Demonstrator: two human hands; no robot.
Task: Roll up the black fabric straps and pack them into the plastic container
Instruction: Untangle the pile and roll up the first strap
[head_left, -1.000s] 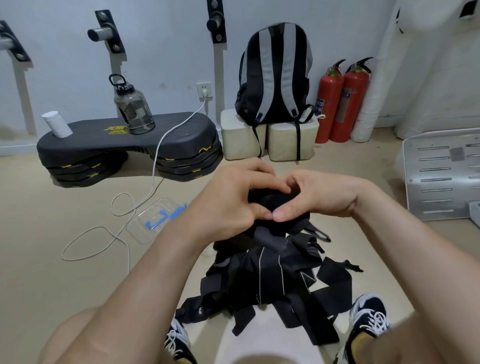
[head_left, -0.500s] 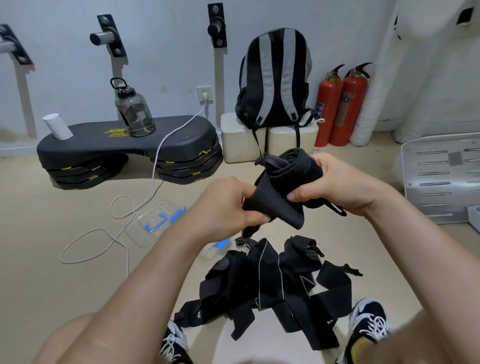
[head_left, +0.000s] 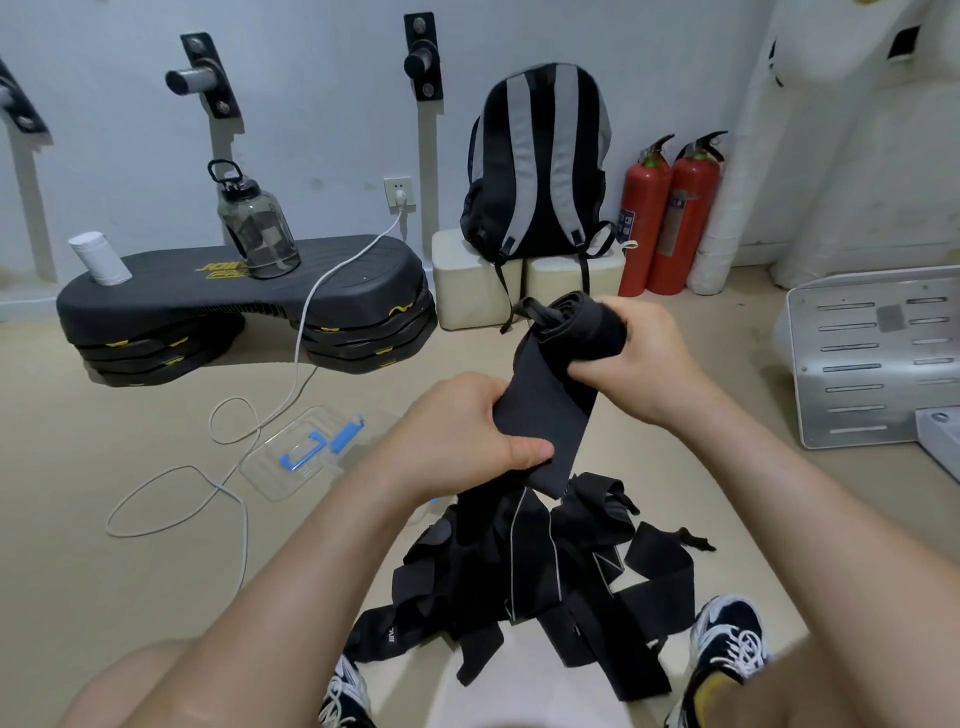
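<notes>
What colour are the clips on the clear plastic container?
Blue; the clips show best in the head view.

Both bare forearms reach forward and converge ahead of the body. Left hand (head_left: 462, 436) sits lower and nearer, thumb clamped across the flat end of the black strap (head_left: 545, 410), fingers curled beneath. Right hand (head_left: 644, 358) is higher and farther out, fingers wrapped round the strap's rolled end.

Nothing reads cleanly. Yellow logo on step (head_left: 244, 301): blurred. Blue label on extinguisher (head_left: 643, 218): illegible. White print on strap (head_left: 393, 632), floor pile: too small.
</notes>
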